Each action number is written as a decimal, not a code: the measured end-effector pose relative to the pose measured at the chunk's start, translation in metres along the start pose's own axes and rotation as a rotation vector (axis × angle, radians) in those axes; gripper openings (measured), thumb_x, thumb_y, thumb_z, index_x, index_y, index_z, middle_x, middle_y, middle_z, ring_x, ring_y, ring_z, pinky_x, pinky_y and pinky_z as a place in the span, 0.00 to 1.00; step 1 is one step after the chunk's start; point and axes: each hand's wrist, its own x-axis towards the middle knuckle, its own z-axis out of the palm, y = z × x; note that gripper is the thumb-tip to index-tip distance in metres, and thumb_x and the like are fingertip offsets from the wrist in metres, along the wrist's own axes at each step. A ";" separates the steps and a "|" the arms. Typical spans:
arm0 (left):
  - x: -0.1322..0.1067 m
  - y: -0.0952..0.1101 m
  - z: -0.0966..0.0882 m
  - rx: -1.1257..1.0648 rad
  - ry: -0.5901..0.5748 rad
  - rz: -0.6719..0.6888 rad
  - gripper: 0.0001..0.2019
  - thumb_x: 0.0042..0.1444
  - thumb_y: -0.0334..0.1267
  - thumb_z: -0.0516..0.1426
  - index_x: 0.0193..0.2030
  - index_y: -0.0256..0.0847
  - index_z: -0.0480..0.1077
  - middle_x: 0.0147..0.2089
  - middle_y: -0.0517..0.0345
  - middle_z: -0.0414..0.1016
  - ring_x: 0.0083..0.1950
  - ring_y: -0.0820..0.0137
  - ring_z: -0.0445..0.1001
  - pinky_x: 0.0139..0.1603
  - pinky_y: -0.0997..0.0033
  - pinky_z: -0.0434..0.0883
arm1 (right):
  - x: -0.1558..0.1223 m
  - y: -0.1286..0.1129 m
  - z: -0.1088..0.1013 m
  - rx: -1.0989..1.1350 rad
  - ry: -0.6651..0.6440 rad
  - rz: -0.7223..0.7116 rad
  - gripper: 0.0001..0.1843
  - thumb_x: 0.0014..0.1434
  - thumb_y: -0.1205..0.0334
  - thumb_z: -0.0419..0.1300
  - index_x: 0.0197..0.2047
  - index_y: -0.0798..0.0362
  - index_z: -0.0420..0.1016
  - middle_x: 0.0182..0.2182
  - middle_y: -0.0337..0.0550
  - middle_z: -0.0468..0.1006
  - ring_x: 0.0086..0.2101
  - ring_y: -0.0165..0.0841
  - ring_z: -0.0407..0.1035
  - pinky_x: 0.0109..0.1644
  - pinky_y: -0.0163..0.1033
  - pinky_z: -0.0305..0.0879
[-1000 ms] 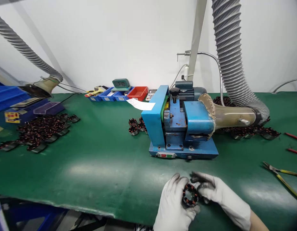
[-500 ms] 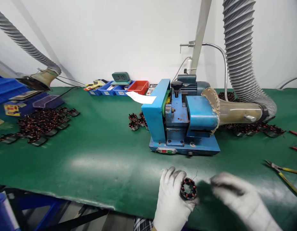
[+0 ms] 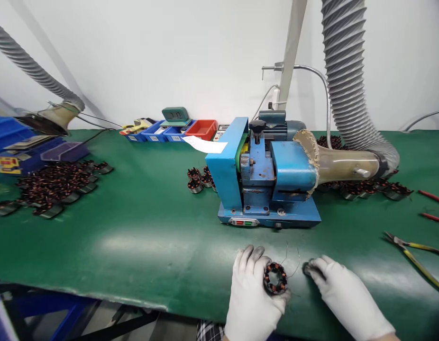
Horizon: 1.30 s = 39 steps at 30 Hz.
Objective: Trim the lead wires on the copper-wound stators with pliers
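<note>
My left hand (image 3: 254,289), in a white glove with darkened fingertips, grips a motor stator (image 3: 275,278) between thumb and fingers. The stator is a ring with black insulation and copper windings, its round opening facing up toward me. Two thin wire ends (image 3: 297,261) curve up and out from its right side. To the right, apart from the stator, my gloved right hand (image 3: 342,289) is closed with thumb and fingers pressed together low over the table. Whatever lies in that pinch, if anything, is hidden.
A blue belt machine (image 3: 262,175) with a duct (image 3: 347,163) stands ahead. Stators (image 3: 59,184) are heaped at left, with several more by the machine (image 3: 194,182) and behind the duct. Yellow-handled pliers (image 3: 404,244) lie at right; small bins (image 3: 201,128) line the wall.
My right hand has come slightly down and left, and shows sharply instead of smeared. My left hand still holds the stator. The whole view has shifted a little.
</note>
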 end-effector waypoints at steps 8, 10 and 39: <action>0.001 0.009 -0.001 -0.245 -0.298 -0.305 0.39 0.36 0.36 0.60 0.60 0.32 0.58 0.60 0.43 0.62 0.62 0.55 0.59 0.62 0.53 0.60 | 0.007 -0.029 -0.020 0.299 0.261 -0.476 0.11 0.65 0.66 0.47 0.48 0.48 0.66 0.39 0.40 0.76 0.39 0.26 0.72 0.44 0.28 0.69; 0.008 0.008 -0.002 -0.201 -0.390 -0.368 0.40 0.37 0.34 0.58 0.62 0.30 0.56 0.61 0.42 0.60 0.64 0.55 0.55 0.64 0.52 0.57 | 0.013 -0.039 -0.021 0.189 0.300 -0.576 0.16 0.65 0.69 0.44 0.53 0.51 0.63 0.42 0.45 0.76 0.39 0.28 0.72 0.43 0.30 0.70; 0.006 0.011 -0.010 -0.027 -0.310 0.161 0.56 0.38 0.49 0.64 0.66 0.34 0.34 0.59 0.35 0.58 0.58 0.50 0.63 0.54 0.52 0.68 | 0.003 -0.038 -0.025 0.258 -0.227 -0.352 0.30 0.54 0.70 0.53 0.61 0.49 0.60 0.29 0.39 0.77 0.25 0.31 0.70 0.29 0.31 0.65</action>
